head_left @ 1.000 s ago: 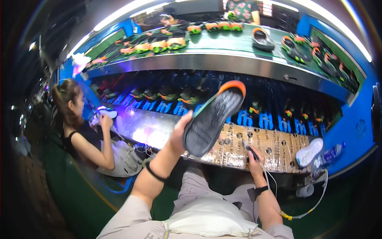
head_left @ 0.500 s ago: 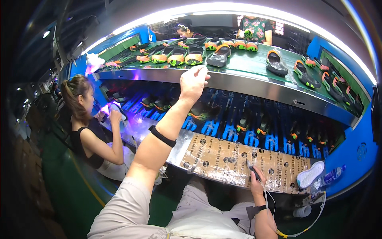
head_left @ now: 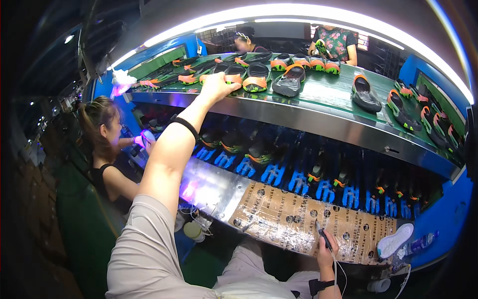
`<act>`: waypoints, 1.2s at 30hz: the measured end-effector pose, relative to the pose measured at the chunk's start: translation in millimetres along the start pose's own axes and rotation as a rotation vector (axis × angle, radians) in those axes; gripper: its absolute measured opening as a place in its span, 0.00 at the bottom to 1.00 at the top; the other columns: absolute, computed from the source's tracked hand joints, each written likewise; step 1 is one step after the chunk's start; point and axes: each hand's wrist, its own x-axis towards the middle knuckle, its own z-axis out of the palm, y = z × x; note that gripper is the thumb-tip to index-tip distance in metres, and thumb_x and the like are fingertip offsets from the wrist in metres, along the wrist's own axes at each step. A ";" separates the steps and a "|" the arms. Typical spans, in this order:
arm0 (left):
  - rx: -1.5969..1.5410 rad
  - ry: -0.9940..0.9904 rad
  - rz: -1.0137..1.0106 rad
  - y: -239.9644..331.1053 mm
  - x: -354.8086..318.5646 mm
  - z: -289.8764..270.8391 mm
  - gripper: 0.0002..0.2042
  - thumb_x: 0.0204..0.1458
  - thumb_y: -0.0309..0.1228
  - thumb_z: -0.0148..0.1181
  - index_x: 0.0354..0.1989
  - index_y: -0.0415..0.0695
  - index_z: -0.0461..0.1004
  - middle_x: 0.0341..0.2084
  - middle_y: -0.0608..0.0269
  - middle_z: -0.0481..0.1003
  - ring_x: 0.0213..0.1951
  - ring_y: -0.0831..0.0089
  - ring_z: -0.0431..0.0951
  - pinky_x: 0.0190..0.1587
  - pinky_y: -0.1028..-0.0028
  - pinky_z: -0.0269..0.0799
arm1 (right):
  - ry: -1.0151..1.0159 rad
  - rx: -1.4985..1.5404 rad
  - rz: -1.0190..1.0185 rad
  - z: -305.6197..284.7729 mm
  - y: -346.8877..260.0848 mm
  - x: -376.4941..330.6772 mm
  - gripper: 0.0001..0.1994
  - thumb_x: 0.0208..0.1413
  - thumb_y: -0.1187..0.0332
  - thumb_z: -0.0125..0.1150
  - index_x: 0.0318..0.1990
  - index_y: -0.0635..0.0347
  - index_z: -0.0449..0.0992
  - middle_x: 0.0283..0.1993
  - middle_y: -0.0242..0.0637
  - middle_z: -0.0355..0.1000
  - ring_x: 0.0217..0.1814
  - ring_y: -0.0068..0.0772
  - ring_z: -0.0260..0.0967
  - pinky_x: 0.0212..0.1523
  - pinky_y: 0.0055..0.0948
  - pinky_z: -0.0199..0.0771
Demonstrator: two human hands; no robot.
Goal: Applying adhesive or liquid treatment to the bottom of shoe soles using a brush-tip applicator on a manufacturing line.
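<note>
My left hand reaches up to the green conveyor belt, with thumb and fingers apart beside a black shoe upper with an orange and green band. Whether it touches that shoe is hard to tell. More such uppers, one being a black shoe tilted on the belt, lie to its right. Low on the right, my right hand is closed round a dark pen-shaped tool with a pale pointed tip and a thin white cord. It rests over the cardboard-covered bench.
Blue shoe holders carrying shoes run on a lower level under the steel edge. At the bench's right end lie a white sole and a bottle. A co-worker sits at left; two people are across the belt.
My left hand has moved left along the belt's near edge to the row of shoes, and its fingers have spread. The right hand still holds the tool over the cardboard.
</note>
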 end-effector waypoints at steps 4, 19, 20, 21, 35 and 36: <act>0.007 0.111 -0.007 -20.5 16.9 7.2 0.35 0.47 0.62 0.66 0.31 0.32 0.85 0.29 0.38 0.83 0.38 0.45 0.86 0.52 0.56 0.79 | -0.002 -0.028 0.020 2.0 7.1 2.2 0.15 0.58 0.74 0.64 0.51 0.70 0.82 0.37 0.47 0.79 0.36 0.40 0.78 0.41 0.35 0.76; -0.299 0.138 0.493 43.8 32.8 0.0 0.15 0.59 0.35 0.63 0.48 0.38 0.81 0.48 0.47 0.82 0.51 0.51 0.82 0.55 0.57 0.76 | 0.027 -0.046 -0.026 0.8 -0.4 3.2 0.13 0.60 0.75 0.65 0.51 0.69 0.82 0.37 0.47 0.79 0.37 0.41 0.77 0.41 0.35 0.76; -0.357 0.088 0.609 51.3 21.0 -4.3 0.15 0.59 0.35 0.63 0.48 0.38 0.81 0.47 0.48 0.83 0.49 0.53 0.83 0.54 0.59 0.77 | 0.004 0.008 0.006 1.5 -3.7 5.1 0.13 0.60 0.75 0.65 0.51 0.68 0.82 0.37 0.46 0.79 0.37 0.41 0.77 0.41 0.35 0.76; -0.357 -0.063 0.611 70.0 11.7 -8.0 0.15 0.59 0.34 0.63 0.49 0.38 0.81 0.45 0.50 0.83 0.48 0.56 0.84 0.52 0.61 0.78 | -0.011 0.001 0.034 -1.1 -6.5 5.0 0.13 0.60 0.75 0.66 0.52 0.67 0.82 0.37 0.44 0.79 0.37 0.39 0.77 0.40 0.35 0.76; -0.533 -0.024 0.068 33.1 -1.5 33.1 0.38 0.57 0.43 0.69 0.65 0.23 0.66 0.48 0.40 0.82 0.50 0.57 0.84 0.55 0.65 0.76 | 0.074 0.001 -0.026 5.2 8.9 3.2 0.15 0.60 0.71 0.69 0.54 0.59 0.83 0.42 0.47 0.81 0.40 0.44 0.81 0.42 0.34 0.79; -0.793 0.029 -0.019 23.1 -15.9 36.5 0.37 0.57 0.39 0.70 0.67 0.23 0.65 0.47 0.43 0.83 0.48 0.62 0.84 0.53 0.68 0.77 | 0.069 0.012 -0.042 7.3 9.7 4.1 0.15 0.60 0.70 0.69 0.54 0.59 0.83 0.42 0.47 0.81 0.40 0.43 0.81 0.43 0.34 0.79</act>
